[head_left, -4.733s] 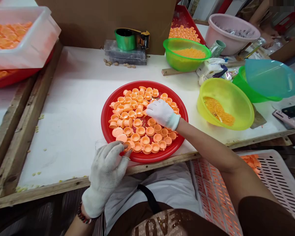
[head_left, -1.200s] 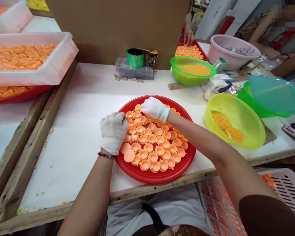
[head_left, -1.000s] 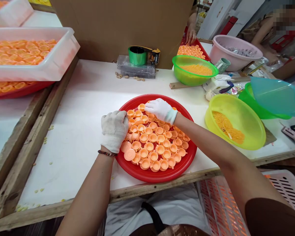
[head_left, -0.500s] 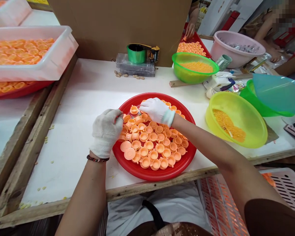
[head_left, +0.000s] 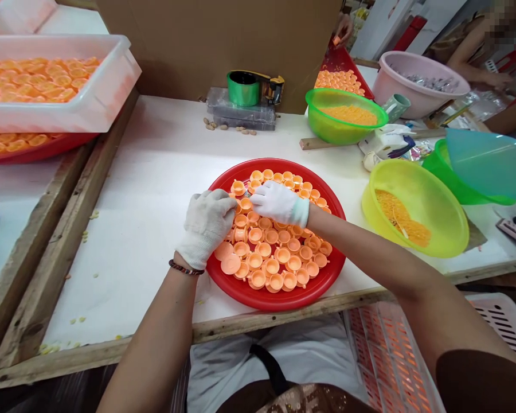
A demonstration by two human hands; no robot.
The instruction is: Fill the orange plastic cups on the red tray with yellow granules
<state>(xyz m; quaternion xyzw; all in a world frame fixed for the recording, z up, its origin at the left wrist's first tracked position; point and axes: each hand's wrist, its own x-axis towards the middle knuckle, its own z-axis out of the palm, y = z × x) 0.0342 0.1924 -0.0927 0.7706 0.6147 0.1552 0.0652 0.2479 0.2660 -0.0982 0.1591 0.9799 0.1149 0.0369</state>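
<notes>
A round red tray (head_left: 275, 304) in front of me holds many small orange toy cups (head_left: 264, 249), many seated on saucers. Among them, near the tray's left side, lies a flat orange disc (head_left: 231, 264). My left hand (head_left: 210, 223), in a white glove, is over the tray's left rim with its fingers curled together near the cups. My right hand (head_left: 277, 202), also gloved, reaches over the upper cups, fingertips drawn together close to the left ones. What either hand holds is hidden by the fingers.
White bins (head_left: 112, 86) of orange pieces stand at left behind a wooden rail (head_left: 75, 212). Green tape (head_left: 243, 89) sits on a grey block at the back. A green bowl (head_left: 346, 135) and a yellow bowl (head_left: 447, 229) are at right. Another person's hand (head_left: 343, 30) works behind the cardboard.
My left hand has moved right, farther over the tray, with its fingertips nearer the right hand. My right hand has shifted slightly right and toward me.
</notes>
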